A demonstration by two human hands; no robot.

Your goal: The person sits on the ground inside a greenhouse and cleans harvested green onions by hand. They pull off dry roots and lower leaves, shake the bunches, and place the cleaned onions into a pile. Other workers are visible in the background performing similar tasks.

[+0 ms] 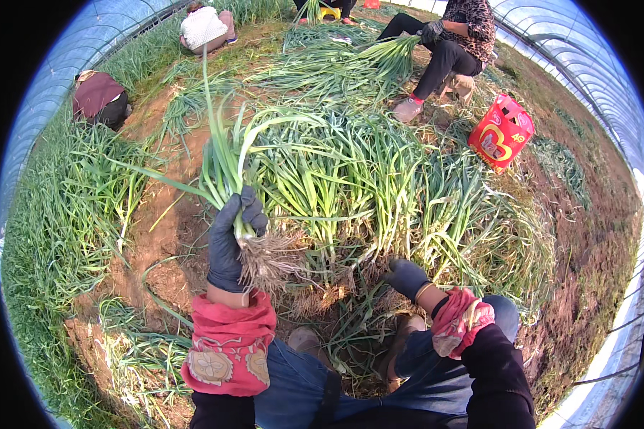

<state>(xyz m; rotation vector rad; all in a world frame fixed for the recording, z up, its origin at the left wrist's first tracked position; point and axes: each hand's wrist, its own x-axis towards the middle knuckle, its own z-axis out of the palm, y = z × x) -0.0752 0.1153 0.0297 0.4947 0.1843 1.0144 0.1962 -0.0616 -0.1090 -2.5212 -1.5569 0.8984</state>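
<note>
My left hand, in a dark glove, is shut on a bunch of green onion-like plants, with pale stems and shaggy brown roots hanging to the right of the fist. My right hand, also gloved, reaches low to the roots at the near edge of a wide heap of the same leafy plants. Its fingertips are partly hidden among roots and leaves, so whether they grip anything cannot be told. Loose leaves and roots lie on the soil between my shoes.
A red carton-like container stands right of the heap. A co-worker sits beyond it, holding long leaves; others crouch at the back and left. Standing plants line the left side. Plastic tunnel walls curve along both sides.
</note>
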